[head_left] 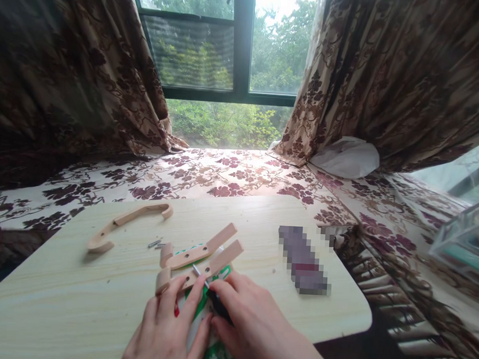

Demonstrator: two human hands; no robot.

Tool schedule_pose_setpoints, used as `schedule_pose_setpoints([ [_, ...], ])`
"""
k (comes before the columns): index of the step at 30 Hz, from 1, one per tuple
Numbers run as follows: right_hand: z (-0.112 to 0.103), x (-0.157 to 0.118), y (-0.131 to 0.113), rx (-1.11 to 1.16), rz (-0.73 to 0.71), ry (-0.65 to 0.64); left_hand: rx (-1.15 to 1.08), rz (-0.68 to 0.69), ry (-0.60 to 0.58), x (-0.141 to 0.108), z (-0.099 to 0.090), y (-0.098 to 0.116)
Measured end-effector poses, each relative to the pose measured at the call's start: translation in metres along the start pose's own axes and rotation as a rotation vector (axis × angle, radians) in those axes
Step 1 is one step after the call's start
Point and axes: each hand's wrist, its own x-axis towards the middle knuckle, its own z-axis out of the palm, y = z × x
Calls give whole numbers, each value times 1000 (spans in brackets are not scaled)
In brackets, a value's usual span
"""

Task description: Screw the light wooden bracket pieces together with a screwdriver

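Observation:
My right hand (252, 314) is closed around the black handle of a screwdriver (218, 305). Its thin metal shaft points up and left, across the nearer of two pale wooden pieces (224, 259). That piece has small dark holes and an upturned block at its left end. My left hand (169, 326) presses its fingertips on this nearer piece, steadying it, with the index finger beside the shaft. Just behind lies the second, similar wooden piece (216, 242), apart from my hands. A green and white packet (218, 355) is under the work, partly covered by my hands.
A curved wooden piece (130, 215) and several small metal pins (154, 244) lie on the pale table (76, 299). To the right is a blurred-out dark object (299, 257). A white bag (347, 157) and a clear plastic box (464, 245) rest on the patterned cloth beyond.

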Motion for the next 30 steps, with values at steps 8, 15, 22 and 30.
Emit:
schedule_pose_setpoints([
  [8,-18,6,-4,-222,124,-8,23,141,193,-15,16,-10],
  [15,-85,38,-25,-515,-86,-63,-19,96,165,-26,21,-9],
  [22,-94,83,-70,-707,-260,-434,-171,-77,179,-29,28,5],
  [30,-85,93,-82,-753,-305,-530,-206,-8,186,-27,28,-2],
])
